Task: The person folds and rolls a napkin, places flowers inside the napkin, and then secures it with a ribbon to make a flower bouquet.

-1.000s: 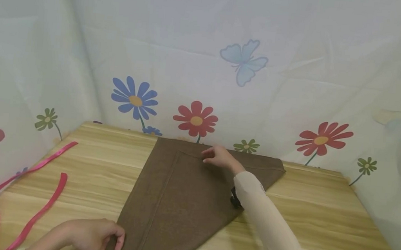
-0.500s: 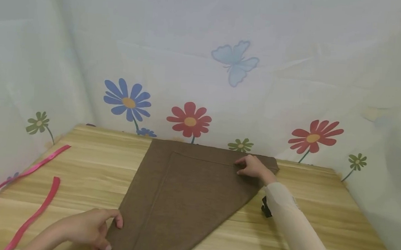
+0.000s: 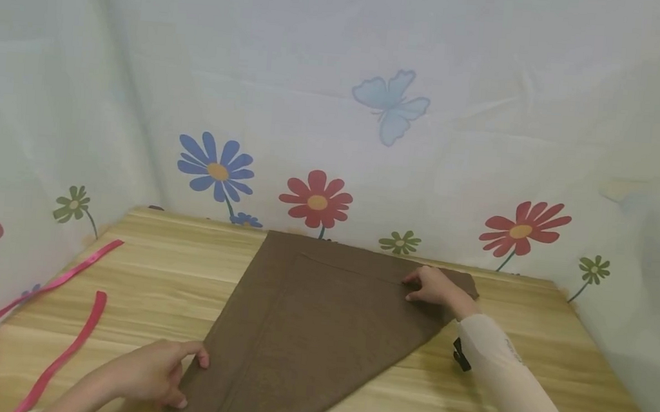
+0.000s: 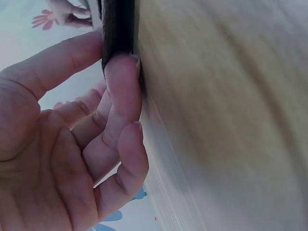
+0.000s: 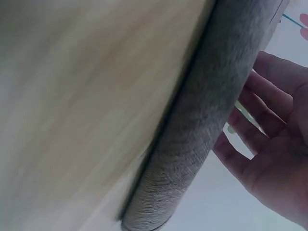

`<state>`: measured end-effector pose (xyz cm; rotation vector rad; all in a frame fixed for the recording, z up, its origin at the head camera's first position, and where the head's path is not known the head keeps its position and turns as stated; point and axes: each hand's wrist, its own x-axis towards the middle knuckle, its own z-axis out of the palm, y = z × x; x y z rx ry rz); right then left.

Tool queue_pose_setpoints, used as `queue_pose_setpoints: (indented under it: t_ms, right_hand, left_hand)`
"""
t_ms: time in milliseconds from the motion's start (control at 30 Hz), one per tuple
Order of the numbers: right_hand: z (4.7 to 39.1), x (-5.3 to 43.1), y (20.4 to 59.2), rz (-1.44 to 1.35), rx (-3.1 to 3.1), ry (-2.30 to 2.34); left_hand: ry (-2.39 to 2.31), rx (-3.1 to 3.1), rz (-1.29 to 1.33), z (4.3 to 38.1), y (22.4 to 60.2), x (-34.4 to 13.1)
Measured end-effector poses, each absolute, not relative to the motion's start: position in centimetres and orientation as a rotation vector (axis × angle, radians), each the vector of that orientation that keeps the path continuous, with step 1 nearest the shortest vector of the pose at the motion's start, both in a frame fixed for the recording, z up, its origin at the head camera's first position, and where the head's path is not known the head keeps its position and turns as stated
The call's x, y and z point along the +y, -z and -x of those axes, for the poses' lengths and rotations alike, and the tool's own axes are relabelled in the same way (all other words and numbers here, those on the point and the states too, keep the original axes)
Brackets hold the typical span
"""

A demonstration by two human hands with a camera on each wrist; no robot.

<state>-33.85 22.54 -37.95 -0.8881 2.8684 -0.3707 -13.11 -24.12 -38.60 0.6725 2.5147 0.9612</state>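
A folded brown cloth (image 3: 302, 333) with a stitched line along its back and left sides lies flat on the table. At its near left edge my left hand (image 3: 151, 370) grips the border. In the left wrist view, the thumb of this left hand (image 4: 57, 130) is on the cloth's upper side, and a curled fingertip is at its edge (image 4: 115, 33). Near the back right corner my right hand (image 3: 436, 289) touches the cloth with relaxed fingers. From the right wrist view, the right hand (image 5: 274, 130) shows loosely extended fingers beside the rounded fold (image 5: 192, 115).
Pink ribbon (image 3: 64, 360) lies in strips on the left of the wooden table (image 3: 185, 272). White fabric walls (image 3: 293, 87) with printed flowers and a butterfly enclose the back and sides. A black strap piece (image 3: 461, 355) shows under the right sleeve (image 3: 511, 382).
My right hand has slid rightward along the cloth's back seam toward the right corner. My left hand stays at the left edge, with its thumb now more visible.
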Motion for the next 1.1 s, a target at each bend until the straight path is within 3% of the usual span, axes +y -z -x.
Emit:
queue_pose_setpoints:
  t_ms: [867, 1100]
  right_hand:
    - [24.9, 31.5, 38.2, 0.771, 2.989, 0.409]
    - [23.4, 34.5, 39.3, 0.916, 3.004, 0.581]
  left_hand:
    - [-0.85, 2.548, -0.817, 17.1, 38.3, -20.3]
    - [-0.799, 2.564, -0.869, 18.2, 38.2, -19.4]
